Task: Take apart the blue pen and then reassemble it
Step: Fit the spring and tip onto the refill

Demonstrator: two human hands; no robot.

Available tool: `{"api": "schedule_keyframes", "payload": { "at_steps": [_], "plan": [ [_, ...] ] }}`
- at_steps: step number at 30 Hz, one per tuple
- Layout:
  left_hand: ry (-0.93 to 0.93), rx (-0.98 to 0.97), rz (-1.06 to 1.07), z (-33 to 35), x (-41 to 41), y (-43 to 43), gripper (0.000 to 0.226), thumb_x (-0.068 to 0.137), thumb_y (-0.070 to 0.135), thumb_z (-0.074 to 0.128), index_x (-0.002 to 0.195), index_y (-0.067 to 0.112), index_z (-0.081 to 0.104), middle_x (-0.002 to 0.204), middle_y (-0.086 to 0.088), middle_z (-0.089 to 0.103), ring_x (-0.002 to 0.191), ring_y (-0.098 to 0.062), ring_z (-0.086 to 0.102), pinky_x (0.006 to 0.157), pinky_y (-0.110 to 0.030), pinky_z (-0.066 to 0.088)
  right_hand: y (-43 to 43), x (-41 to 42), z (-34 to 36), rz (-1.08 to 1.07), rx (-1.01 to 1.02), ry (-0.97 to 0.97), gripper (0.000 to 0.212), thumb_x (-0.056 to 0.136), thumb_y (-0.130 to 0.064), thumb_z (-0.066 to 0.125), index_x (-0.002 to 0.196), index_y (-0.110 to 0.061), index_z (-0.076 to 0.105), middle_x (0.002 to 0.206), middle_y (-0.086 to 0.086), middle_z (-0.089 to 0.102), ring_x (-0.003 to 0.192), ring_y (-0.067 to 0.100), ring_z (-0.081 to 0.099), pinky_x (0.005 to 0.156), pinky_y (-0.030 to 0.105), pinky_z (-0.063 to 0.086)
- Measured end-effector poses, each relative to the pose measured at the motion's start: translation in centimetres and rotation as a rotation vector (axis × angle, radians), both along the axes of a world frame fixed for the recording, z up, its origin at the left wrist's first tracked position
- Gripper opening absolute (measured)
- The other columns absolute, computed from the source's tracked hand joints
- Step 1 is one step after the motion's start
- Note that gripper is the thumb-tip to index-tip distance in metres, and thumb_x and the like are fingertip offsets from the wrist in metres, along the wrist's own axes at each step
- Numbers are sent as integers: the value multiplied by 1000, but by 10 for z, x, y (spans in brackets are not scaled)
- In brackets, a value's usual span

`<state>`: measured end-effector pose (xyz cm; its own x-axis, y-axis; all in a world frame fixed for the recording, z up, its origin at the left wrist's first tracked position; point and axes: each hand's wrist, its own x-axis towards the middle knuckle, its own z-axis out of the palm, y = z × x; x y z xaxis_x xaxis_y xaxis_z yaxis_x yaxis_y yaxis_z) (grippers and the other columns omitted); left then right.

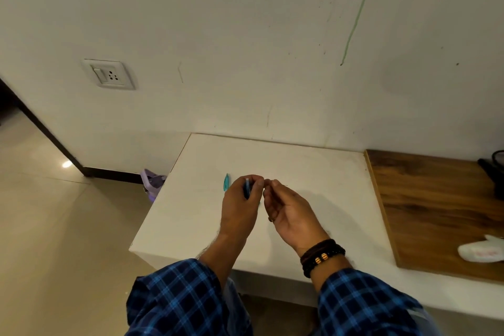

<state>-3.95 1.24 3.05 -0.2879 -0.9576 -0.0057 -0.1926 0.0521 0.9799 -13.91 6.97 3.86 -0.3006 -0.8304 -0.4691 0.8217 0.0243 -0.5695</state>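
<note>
My left hand [241, 199] is closed around the blue pen barrel [247, 189], which stands nearly upright with its pale end poking out above the fingers. My right hand [289, 210] meets it fingertip to fingertip and pinches a small thin pen part, too small to name, with a fine tip showing past the fingers. A teal pen cap [226, 182] lies on the white table [313, 172] just left of my left hand. Both hands hover over the table's middle.
A wooden board [436, 207] covers the table's right side, with a white object [481, 251] near its front edge and a dark item at the far right. A wall with a socket [109, 73] rises behind. A lilac container [152, 181] stands on the floor to the left.
</note>
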Motion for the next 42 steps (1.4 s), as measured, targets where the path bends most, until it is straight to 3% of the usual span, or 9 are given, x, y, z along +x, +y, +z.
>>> {"api": "schedule_keyframes", "payload": {
  "at_steps": [4, 9, 13, 17, 20, 23, 27, 31, 42],
  "plan": [
    [-11, -29, -8, 1, 0, 0, 14, 98, 32, 57, 106, 23, 64, 96, 9, 70, 93, -7, 67, 79, -16, 54, -1, 0, 1, -37, -21, 106, 22, 96, -10, 64, 113, 1, 71, 99, 15, 75, 82, 16, 74, 70, 24, 61],
    [-72, -137, -47, 4, -3, 8, 18, 102, 25, 49, 119, 29, 46, 106, 22, 59, 93, 5, 60, 75, -5, 47, 1, -4, 15, -175, 13, 587, 11, 97, -15, 65, 99, -10, 74, 92, 10, 78, 87, 20, 76, 76, 30, 62],
    [-101, -141, -137, 2, -5, 12, 27, 105, 13, 34, 130, 24, 37, 115, 14, 51, 104, 13, 54, 92, -19, 50, 0, -12, 22, -166, -9, 808, 14, 98, -15, 64, 102, -7, 75, 92, 7, 78, 86, 20, 77, 80, 35, 63],
    [-196, -164, -201, 4, -7, 14, 26, 106, 10, 33, 132, 13, 35, 99, 26, 40, 85, 34, 42, 73, 0, 45, 0, -17, 19, -88, -13, 942, 15, 100, -15, 60, 105, -5, 71, 93, 7, 79, 86, 20, 77, 79, 37, 64],
    [-221, -200, -195, 5, -7, 15, 25, 106, 12, 34, 131, 15, 35, 94, 25, 42, 79, 31, 44, 68, 3, 43, 0, -18, 17, -87, -19, 968, 14, 101, -15, 58, 104, -7, 69, 92, 6, 79, 86, 19, 77, 76, 35, 64],
    [-215, -246, -168, 3, -7, 13, 24, 106, 14, 36, 130, 17, 38, 87, 20, 47, 65, 3, 51, 66, -9, 48, 0, -20, 15, -132, 15, 974, 14, 101, -17, 59, 103, -9, 70, 90, 4, 78, 85, 18, 76, 74, 32, 63],
    [-234, -274, -181, 1, -5, 13, 19, 106, 16, 36, 125, 21, 39, 86, 22, 48, 65, 0, 54, 63, -7, 48, 2, -24, 15, -151, 50, 938, 15, 101, -17, 60, 102, -9, 72, 89, 4, 79, 82, 17, 76, 69, 25, 61],
    [-237, -295, -181, -4, -6, 11, 18, 107, 19, 35, 123, 26, 38, 72, 13, 49, 65, -13, 50, 59, -10, 47, 2, -24, 12, -104, 55, 969, 16, 101, -19, 59, 102, -8, 71, 88, 6, 79, 83, 19, 77, 74, 33, 64],
    [-262, -274, -253, 0, -5, 14, 23, 106, 18, 35, 129, 19, 33, 79, 16, 51, 61, 2, 53, 64, -5, 47, 1, -25, 10, -24, 53, 1070, 15, 99, -21, 63, 102, -9, 72, 87, 3, 79, 82, 15, 77, 78, 35, 64]
  ]
}}
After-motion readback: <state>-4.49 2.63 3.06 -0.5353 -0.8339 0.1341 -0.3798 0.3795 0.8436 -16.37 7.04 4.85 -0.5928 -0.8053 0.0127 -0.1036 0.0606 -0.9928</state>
